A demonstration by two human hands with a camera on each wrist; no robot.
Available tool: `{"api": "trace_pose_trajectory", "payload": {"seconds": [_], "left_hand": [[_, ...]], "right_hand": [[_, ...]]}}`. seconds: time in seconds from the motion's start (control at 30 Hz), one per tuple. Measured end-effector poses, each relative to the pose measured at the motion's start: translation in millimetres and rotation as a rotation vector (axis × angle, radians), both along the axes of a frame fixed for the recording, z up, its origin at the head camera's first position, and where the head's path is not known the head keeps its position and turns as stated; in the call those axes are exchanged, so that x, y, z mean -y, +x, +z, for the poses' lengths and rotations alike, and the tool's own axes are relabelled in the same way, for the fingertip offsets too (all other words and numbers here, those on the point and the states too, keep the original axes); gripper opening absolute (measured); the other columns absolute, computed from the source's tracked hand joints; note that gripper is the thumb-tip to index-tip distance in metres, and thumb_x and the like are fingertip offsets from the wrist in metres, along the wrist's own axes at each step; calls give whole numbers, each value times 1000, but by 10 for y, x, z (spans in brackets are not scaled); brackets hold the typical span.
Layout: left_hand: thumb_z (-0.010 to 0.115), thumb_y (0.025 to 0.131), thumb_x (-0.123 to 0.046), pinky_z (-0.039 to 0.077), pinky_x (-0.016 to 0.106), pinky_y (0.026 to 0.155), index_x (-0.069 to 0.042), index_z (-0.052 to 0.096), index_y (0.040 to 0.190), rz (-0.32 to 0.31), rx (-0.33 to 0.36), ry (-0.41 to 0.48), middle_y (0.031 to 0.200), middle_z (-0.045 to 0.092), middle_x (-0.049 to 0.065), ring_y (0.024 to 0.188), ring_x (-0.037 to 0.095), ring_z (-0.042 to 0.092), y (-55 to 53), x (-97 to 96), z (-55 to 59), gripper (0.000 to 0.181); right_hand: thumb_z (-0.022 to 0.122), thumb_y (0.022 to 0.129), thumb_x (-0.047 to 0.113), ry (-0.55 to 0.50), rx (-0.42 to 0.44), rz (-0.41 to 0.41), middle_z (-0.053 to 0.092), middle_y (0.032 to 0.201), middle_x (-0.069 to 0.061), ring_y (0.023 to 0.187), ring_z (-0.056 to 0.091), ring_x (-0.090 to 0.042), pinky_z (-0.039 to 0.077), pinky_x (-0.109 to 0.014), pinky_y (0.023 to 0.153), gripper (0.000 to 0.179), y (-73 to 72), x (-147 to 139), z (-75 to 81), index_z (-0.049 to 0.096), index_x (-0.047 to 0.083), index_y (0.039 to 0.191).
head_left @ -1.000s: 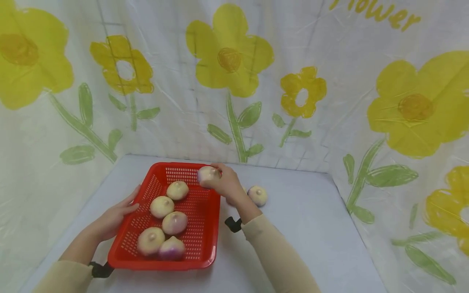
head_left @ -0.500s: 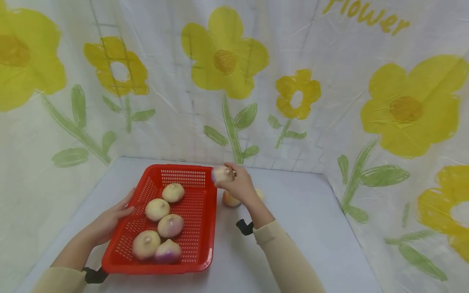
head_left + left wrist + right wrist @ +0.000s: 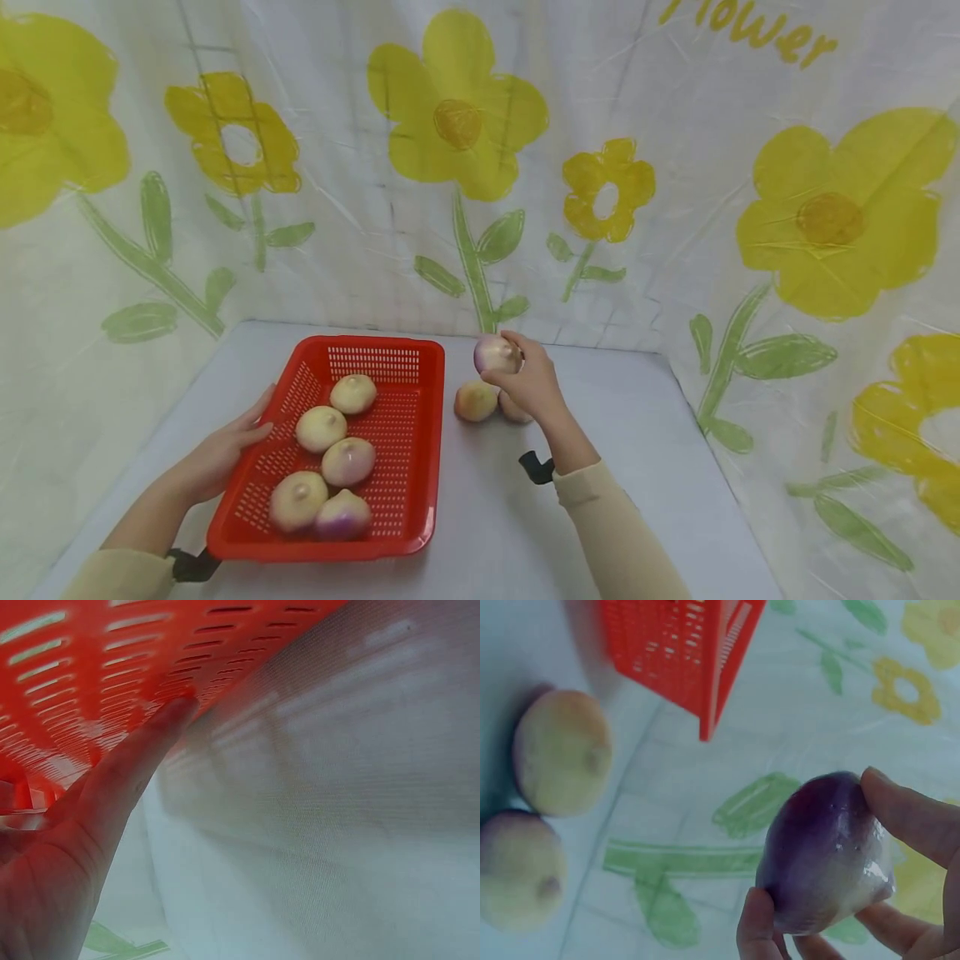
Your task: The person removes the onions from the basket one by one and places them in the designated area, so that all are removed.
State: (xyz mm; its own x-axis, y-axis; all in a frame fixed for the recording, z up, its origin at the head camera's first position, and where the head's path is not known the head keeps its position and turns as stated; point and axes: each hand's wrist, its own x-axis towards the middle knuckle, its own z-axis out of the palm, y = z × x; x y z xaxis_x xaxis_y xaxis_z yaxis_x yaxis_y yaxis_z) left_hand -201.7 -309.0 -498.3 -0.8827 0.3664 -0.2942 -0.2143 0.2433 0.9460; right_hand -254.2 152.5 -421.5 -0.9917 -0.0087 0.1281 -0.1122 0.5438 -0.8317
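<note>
- In the head view, we see a red basket [image 3: 322, 550] on the left half of the white tabletop [image 3: 675, 483], its far side just short of the far edge.
- Inside it we count five onions: the first [image 3: 353, 393] lies nearest the basket's far edge, the second [image 3: 321, 429] and third [image 3: 348, 462] around the middle, the fourth [image 3: 298, 502] and fifth [image 3: 343, 515] by its near edge, towards the left corner.
- The left hand [image 3: 212, 460] grips nothing; its fingers lie extended against the basket's left wall.
- The right hand [image 3: 536, 383] grasps a sixth onion [image 3: 491, 354], raised above the tabletop near the far edge, just right of the basket's far right corner.
- Below it, two loose onions sit side by side on the tabletop: a yellowish one [image 3: 475, 401], and another [image 3: 513, 407] partly behind the hand.
- Across the back hangs a curtain [image 3: 675, 75] printed with yellow flowers; near its upper right we read "Flower" [image 3: 753, 32] in yellow script, the first letters cut by the frame.
- In the left wrist view, we find one finger straight along the slotted outer wall of the basket.
- In the right wrist view, thumb and fingers pinch the sixth onion, glossy, deep purple fading to cream; both loose onions lie to one side, the basket's corner above.
</note>
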Motion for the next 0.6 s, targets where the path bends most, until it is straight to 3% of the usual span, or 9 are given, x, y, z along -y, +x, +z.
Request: {"api": "trace_pose_trajectory", "payload": {"seconds": [0.23,0.43,0.6], "left_hand": [[34,111,-34,56,44,96,-39,-10,160,-6,-18,10,170,-11,14,132,12,52,0,0,-22,66],[33,111,-33,57,44,96,-39,-10,160,-7,-14,18,169,-11,14,131,15,53,1,-7,-17,66],[34,111,-33,57,42,96,-40,-10,160,-3,-15,3,170,-10,14,134,15,50,1,-1,-12,66]], "right_hand": [[83,82,25,10,9,-27,46,151,-16,135,44,-39,41,-59,108,73,21,-263,-49,51,15,147],[81,84,24,33,-6,-73,45,152,-18,138,43,-40,40,-59,110,74,17,-481,-140,48,12,149],[80,84,22,84,-7,-112,47,151,-19,141,41,-40,37,-58,114,75,-25,-635,-305,46,6,150]]}}
